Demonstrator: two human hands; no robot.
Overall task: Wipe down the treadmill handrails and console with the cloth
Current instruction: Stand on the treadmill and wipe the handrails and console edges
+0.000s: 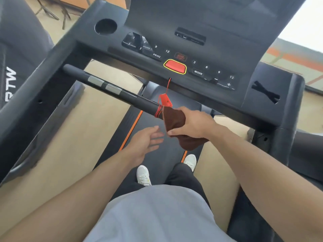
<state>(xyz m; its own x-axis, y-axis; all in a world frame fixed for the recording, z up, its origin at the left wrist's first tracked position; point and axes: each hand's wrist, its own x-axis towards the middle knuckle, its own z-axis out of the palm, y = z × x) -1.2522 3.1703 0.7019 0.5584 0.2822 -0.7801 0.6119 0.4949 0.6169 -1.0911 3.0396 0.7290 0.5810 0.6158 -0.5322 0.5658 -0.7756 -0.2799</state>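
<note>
My right hand (192, 123) grips a brown cloth (174, 119) wrapped around the middle of the black front handrail (111, 88), just right of a red safety clip (165, 100) and its cord. Part of the cloth hangs below my wrist. My left hand (146, 140) hovers open below the rail, fingers apart, a little left of the cloth and not touching it. The dark console (218, 55) spans the top, with a red stop button (175, 66), number keys and PROG and MODE labels.
A round cup holder (105, 26) sits at the console's left, a recessed tray (267, 93) at its right. The left side rail (35, 95) slopes toward me. My white shoes stand on the black belt (157, 159) with orange stripes. Another machine is at the far left.
</note>
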